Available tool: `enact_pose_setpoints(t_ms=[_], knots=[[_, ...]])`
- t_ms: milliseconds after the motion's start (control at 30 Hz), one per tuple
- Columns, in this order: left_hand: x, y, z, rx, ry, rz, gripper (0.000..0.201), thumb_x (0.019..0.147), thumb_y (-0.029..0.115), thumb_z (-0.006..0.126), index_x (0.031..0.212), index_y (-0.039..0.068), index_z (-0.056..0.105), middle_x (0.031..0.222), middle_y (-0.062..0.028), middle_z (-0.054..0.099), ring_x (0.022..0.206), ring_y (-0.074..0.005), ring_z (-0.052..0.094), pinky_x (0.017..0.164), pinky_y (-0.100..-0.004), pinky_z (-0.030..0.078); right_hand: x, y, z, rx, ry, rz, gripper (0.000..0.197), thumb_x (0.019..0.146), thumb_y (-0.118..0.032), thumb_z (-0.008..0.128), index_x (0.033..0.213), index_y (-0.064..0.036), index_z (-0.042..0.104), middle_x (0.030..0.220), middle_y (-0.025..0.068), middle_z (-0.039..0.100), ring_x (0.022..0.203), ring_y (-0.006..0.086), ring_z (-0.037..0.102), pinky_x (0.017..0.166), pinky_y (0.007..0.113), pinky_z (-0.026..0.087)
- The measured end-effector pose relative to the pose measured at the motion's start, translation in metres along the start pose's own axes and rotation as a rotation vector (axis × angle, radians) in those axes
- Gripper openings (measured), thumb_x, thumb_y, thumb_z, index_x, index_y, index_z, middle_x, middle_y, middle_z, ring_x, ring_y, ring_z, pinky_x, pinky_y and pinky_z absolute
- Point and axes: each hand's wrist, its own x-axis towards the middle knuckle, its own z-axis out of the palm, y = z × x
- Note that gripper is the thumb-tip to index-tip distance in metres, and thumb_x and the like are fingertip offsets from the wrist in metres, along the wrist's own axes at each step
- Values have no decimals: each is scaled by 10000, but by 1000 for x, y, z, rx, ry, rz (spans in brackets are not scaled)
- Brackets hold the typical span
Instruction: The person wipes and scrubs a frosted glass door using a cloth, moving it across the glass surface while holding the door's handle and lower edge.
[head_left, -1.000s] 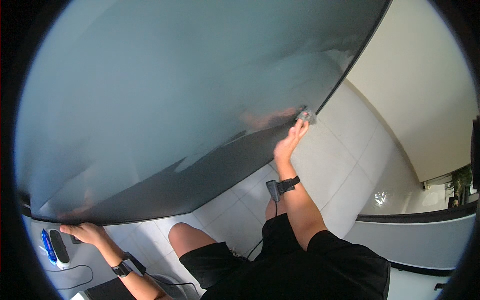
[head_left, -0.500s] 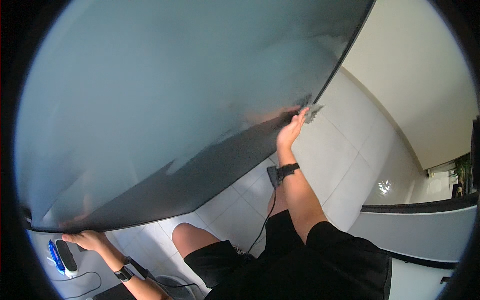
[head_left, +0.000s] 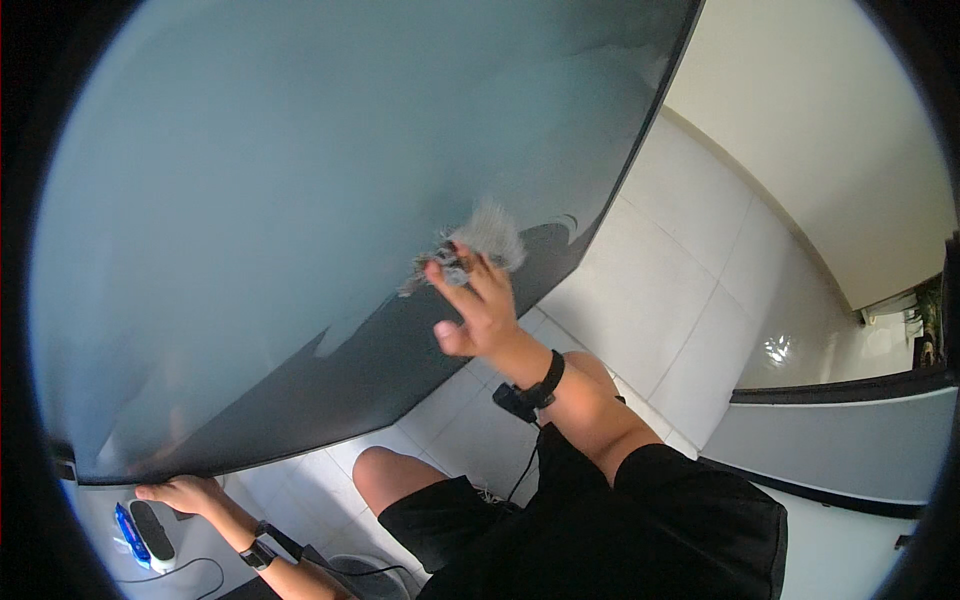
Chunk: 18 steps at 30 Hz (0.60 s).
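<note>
Grey and fluffy, a small cleaning cloth (head_left: 478, 243) was pinched in the fingers of the right hand (head_left: 478, 305) and pressed against the large dark glass panel (head_left: 300, 200), near its lower right part. Fingers slightly spread, the left hand (head_left: 185, 493) rested flat beneath the panel's lower left edge, just beside a blue-and-black device (head_left: 143, 532) on a grey surface (head_left: 100, 510).

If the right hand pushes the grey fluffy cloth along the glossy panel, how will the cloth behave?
The grey fluffy cloth looks floppy and light: its fringe splays loosely beyond the right hand. It probably glides easily, since the dark panel looks smooth and glossy.
</note>
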Motion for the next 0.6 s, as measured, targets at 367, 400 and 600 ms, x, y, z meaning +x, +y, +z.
enact_pose_setpoints(t_ms=[367, 400, 600], knots=[[-9, 10, 9, 11, 12, 16, 868, 1059, 690, 172, 1524, -1, 415, 1478, -210, 509, 1304, -382, 530, 1122, -499, 450, -63, 183, -11, 243, 680, 1346, 595, 1074, -292, 287, 1551, 53, 373, 1573, 260, 441, 1425, 369, 470, 1206, 409, 310], [-13, 13, 12, 34, 30, 15, 878, 1057, 692, 173, 1515, -14, 422, 1477, -211, 511, 1302, -385, 532, 1120, -501, 452, -58, 172, -7, 277, 712, 1303, 616, 1072, -313, 326, 1556, 69, 344, 1581, 265, 425, 1454, 363, 431, 1218, 396, 285], [-31, 32, 28, -71, 54, -99, 845, 1086, 632, 150, 1537, -41, 389, 1544, -208, 466, 1386, -376, 469, 1203, -493, 354, -7, 14, 23, 87, 323, 277, 766, 1044, -499, 364, 1590, 36, 314, 1632, 355, 231, 1521, 522, 226, 1247, 603, 114]])
